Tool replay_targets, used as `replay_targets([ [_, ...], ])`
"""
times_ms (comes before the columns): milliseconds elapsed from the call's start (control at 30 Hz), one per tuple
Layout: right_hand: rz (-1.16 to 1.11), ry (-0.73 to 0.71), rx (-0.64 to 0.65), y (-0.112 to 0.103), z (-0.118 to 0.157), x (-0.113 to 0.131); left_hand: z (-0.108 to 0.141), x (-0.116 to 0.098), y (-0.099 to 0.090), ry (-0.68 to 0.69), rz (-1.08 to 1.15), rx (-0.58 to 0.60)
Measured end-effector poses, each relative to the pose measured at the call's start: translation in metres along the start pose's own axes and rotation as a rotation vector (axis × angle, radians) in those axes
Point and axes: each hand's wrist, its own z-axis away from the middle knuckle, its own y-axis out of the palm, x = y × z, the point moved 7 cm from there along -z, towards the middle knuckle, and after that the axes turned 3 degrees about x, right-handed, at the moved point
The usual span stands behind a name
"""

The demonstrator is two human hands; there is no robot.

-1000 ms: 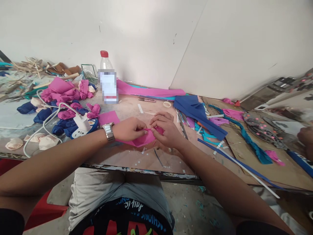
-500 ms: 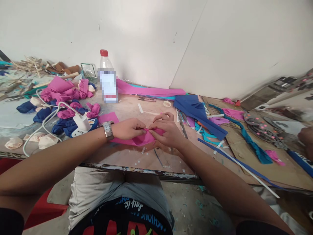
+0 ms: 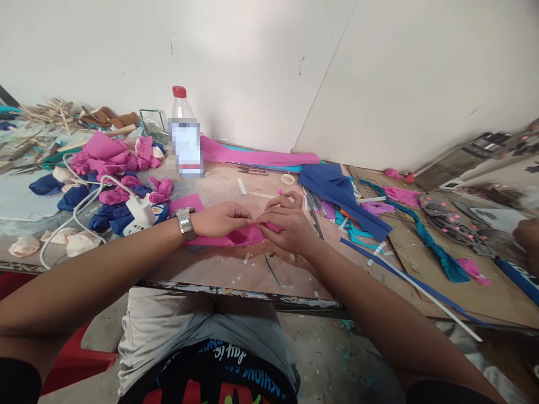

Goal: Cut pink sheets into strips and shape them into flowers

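A bright pink strip [image 3: 248, 234] lies in front of me at the middle of the table, its right end gathered between my hands. My left hand [image 3: 223, 219], with a metal watch at the wrist, pinches the strip between thumb and index finger. Touching it from the right, my right hand [image 3: 288, 223] holds the bunched end in its fingertips, its other fingers curled. A bit of pink pokes out above the right fingers. The exact folds at the fingertips are hidden.
Crumpled pink, blue and cream pieces [image 3: 101, 154] lie left, beside a white charger and cable [image 3: 141, 210]. Behind stands a red-capped bottle [image 3: 179, 104]. Blue strips [image 3: 328, 188], a tape ring [image 3: 288, 179] and cardboard [image 3: 404, 247] are to the right. Another person's hand [image 3: 526, 233] shows at far right.
My fingers have shifted slightly around the strip's gathered end. A bit of pink now shows above my right fingers, and less of the strip stands up between the hands.
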Motion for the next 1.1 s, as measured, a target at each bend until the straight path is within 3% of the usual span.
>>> replay_targets([
  [400, -0.002, 0.041, 0.017, 0.003, 0.000, -0.002, 0.002, -0.003, -0.003, 0.024, -0.182, -0.079],
  [800, -0.030, 0.083, -0.015, 0.004, -0.001, -0.001, 0.006, -0.018, 0.000, 0.063, -0.468, -0.187],
  [1100, -0.095, 0.134, 0.060, 0.010, 0.000, -0.005, 0.007, -0.023, 0.003, 0.049, -0.674, -0.238],
])
